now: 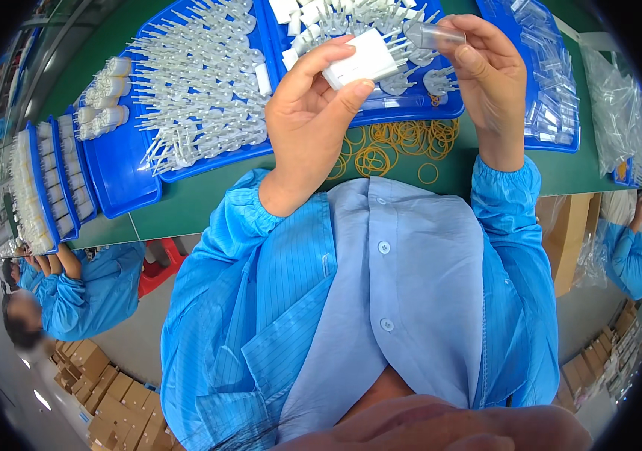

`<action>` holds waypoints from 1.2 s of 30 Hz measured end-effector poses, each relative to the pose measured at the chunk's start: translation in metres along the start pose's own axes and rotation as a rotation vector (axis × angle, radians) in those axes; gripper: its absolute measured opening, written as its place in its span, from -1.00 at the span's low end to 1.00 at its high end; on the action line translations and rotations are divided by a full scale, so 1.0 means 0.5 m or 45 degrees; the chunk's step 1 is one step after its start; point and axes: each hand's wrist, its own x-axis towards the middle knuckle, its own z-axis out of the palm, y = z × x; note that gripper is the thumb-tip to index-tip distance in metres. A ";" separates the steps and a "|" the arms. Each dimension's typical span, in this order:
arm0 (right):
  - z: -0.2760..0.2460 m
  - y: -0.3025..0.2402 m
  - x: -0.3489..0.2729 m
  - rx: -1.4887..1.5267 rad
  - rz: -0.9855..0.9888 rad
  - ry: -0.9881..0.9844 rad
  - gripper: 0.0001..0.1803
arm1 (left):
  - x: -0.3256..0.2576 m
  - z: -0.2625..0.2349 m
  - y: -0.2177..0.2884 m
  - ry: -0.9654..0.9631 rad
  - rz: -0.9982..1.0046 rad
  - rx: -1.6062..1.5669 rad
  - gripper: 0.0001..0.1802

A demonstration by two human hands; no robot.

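Observation:
My left hand (309, 113) is closed on a white block-shaped plastic piece (364, 62), gripped between thumb and fingers above the middle tray. To the right of it, my right hand (492, 75) pinches a clear plastic cap (433, 36) between thumb and forefinger. The cap's free end points left, toward the white block, and the two are apart. Behind both hands stands a blue tray (411, 113) with white blocks and white parts with thin prongs.
Yellow rubber bands (385, 143) lie on the green table before the middle tray. Thin-pronged white parts (200, 83) fill a left tray. Clear plastic pieces (550, 98) fill a right tray. Bundled white pieces (104, 98) stand far left. A co-worker (84, 289) sits at left.

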 end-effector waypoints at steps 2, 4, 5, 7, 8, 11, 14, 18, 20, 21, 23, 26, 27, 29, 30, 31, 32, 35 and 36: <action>0.004 -0.002 -0.002 -0.168 -0.128 -0.017 -0.69 | 0.000 0.001 0.000 -0.004 -0.028 -0.017 -0.56; 0.010 -0.012 -0.001 -0.261 -0.200 -0.080 -0.71 | 0.000 0.001 -0.001 -0.007 -0.036 -0.022 -0.56; 0.012 -0.017 0.000 -0.308 -0.236 -0.111 -0.72 | 0.000 0.001 -0.003 -0.008 -0.030 -0.018 -0.56; 0.018 -0.022 0.000 -0.383 -0.260 -0.092 -0.74 | -0.001 0.000 -0.004 -0.004 -0.036 -0.009 -0.57; 0.019 -0.024 0.000 -0.422 -0.272 -0.081 -0.75 | -0.002 0.000 -0.004 0.001 -0.047 -0.004 -0.57; 0.016 -0.042 0.003 -0.523 -0.401 0.030 -0.75 | 0.000 0.001 -0.004 0.010 -0.066 -0.013 -0.57; 0.012 -0.051 0.004 -0.572 -0.341 -0.026 -0.75 | -0.001 0.001 -0.005 -0.004 -0.062 0.017 -0.56; 0.022 -0.046 0.000 -0.577 -0.238 -0.032 -0.76 | 0.000 -0.002 -0.007 -0.007 -0.065 0.017 -0.56; 0.025 -0.050 0.000 -0.596 -0.238 0.031 -0.76 | 0.000 0.000 -0.007 -0.036 -0.045 0.023 -0.56; 0.024 -0.050 0.000 -0.584 -0.227 0.006 -0.75 | 0.000 0.000 -0.007 -0.050 -0.036 0.024 -0.56; 0.020 -0.052 0.001 -0.563 -0.206 -0.044 -0.75 | 0.000 0.002 -0.008 -0.053 -0.038 0.025 -0.56; 0.029 -0.047 -0.001 -0.592 -0.159 -0.128 -0.75 | -0.002 0.001 -0.006 -0.029 -0.061 0.039 -0.55; 0.030 -0.045 0.000 -0.586 -0.151 -0.115 -0.75 | -0.003 0.000 -0.006 -0.016 -0.071 0.047 -0.55; 0.034 -0.047 0.000 -0.593 -0.127 -0.077 -0.76 | -0.002 0.000 -0.005 -0.036 -0.071 0.032 -0.55; 0.034 -0.047 -0.001 -0.588 -0.130 -0.075 -0.76 | -0.002 0.000 -0.005 -0.045 -0.070 0.025 -0.55; 0.034 -0.048 -0.001 -0.584 -0.133 -0.074 -0.76 | -0.002 0.000 -0.006 -0.050 -0.062 0.031 -0.56; 0.034 -0.049 -0.002 -0.579 -0.136 -0.073 -0.76 | -0.003 0.001 -0.008 -0.055 -0.054 0.037 -0.56; 0.045 -0.052 -0.005 -0.687 -0.143 -0.112 -0.77 | -0.003 0.001 -0.006 -0.044 -0.068 0.029 -0.57; 0.045 -0.052 -0.005 -0.682 -0.144 -0.112 -0.76 | -0.003 0.001 -0.005 -0.037 -0.080 0.022 -0.57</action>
